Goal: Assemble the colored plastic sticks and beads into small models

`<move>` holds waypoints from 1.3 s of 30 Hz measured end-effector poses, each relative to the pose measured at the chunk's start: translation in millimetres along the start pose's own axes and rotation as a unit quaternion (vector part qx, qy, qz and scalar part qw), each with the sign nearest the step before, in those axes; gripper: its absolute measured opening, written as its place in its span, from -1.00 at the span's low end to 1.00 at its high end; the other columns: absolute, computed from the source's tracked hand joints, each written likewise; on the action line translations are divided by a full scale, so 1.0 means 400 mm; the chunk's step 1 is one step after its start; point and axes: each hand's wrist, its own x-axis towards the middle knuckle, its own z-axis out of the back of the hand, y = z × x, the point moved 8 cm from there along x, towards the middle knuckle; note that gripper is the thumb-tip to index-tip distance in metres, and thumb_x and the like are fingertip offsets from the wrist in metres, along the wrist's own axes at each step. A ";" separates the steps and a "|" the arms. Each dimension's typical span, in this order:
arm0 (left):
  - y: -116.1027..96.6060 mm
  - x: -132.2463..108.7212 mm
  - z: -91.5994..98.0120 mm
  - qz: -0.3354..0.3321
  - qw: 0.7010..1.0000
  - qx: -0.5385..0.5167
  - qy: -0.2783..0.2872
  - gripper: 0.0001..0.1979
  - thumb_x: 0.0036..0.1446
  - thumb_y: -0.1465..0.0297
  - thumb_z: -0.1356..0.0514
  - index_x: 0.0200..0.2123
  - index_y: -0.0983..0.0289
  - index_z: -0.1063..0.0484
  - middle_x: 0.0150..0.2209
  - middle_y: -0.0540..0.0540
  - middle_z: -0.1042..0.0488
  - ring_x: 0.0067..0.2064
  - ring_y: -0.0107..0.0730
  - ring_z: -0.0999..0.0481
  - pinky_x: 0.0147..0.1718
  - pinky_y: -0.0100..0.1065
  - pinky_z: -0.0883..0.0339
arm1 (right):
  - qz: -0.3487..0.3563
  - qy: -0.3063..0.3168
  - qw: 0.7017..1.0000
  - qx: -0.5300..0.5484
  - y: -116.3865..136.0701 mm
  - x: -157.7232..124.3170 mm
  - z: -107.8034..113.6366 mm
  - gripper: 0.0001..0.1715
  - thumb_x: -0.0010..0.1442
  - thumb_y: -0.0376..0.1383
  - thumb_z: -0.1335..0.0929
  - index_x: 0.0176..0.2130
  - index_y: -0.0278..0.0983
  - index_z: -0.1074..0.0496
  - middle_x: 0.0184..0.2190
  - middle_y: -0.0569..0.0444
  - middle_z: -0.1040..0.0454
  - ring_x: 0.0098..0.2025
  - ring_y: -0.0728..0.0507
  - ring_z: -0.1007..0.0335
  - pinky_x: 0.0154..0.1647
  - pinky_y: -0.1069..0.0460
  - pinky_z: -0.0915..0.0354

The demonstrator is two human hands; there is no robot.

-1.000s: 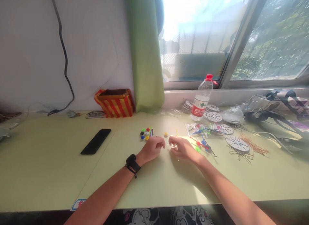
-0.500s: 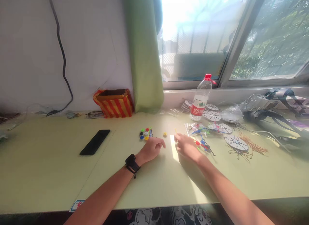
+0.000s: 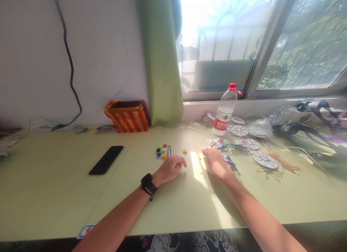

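Observation:
My left hand (image 3: pixel 171 167) rests on the table, its fingers curled in and nothing visible in them. Just beyond it lies a cluster of small round coloured caps (image 3: pixel 162 150), with thin coloured sticks (image 3: pixel 169 149) at its right side. A single yellow cap (image 3: pixel 185 151) sits between my hands. My right hand (image 3: pixel 215 161) hovers low or rests just right of a thin yellow plastic stick (image 3: pixel 198 152); its fingers are loosely bent and slightly apart, with nothing seen in them. Blue and red plastic pieces (image 3: pixel 230 160) lie against its right side, partly covered by it.
A water bottle (image 3: pixel 225 111) stands by the window among round slotted discs (image 3: pixel 265 160). Brown cords (image 3: pixel 284 162), a clear bag of coloured parts (image 3: pixel 217 143) and black straps (image 3: pixel 295 129) are to the right. A phone (image 3: pixel 106 160) and a striped box (image 3: pixel 128 116) are left.
My right hand has let go of the yellow stick, which now lies on the table, and has moved right toward the coloured pieces. My left hand has barely moved.

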 end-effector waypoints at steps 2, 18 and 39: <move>0.001 0.000 -0.001 0.001 1.000 0.001 0.003 -0.60 -0.10 0.76 0.05 -0.47 0.32 -0.53 -0.60 -0.05 -0.36 -0.52 -0.49 -0.29 -0.43 -0.44 -0.12 | 0.005 -0.007 1.000 -0.001 0.001 0.001 0.009 -0.68 0.27 -0.52 -0.22 -0.09 -0.31 -0.46 -0.15 -0.16 -0.47 -0.10 -0.29 -0.27 -0.18 -0.07 -0.10; 0.005 0.001 0.004 -0.002 0.999 0.033 -0.020 -0.50 -0.05 0.77 0.06 -0.27 0.26 -0.56 -0.29 0.05 -0.56 -0.23 -0.33 -0.53 -0.22 -0.34 -0.36 | 0.039 -0.044 0.994 0.092 0.040 0.009 0.010 -0.56 0.35 -0.36 -0.28 0.18 -0.24 -0.43 0.06 -0.13 -0.52 0.18 -0.31 -0.24 0.13 -0.09 -0.16; -0.038 0.002 -0.021 -0.051 0.989 0.140 0.020 -0.65 0.44 0.37 -0.02 0.20 0.23 -0.39 0.17 0.21 -0.46 0.27 -0.05 -0.32 0.26 0.02 -0.22 | 0.127 -0.033 0.970 0.203 0.104 -0.011 0.041 -0.76 0.28 -0.50 -0.25 -0.31 -0.25 -0.43 -0.30 0.05 -0.46 -0.24 -0.11 -0.32 -0.28 0.04 -0.12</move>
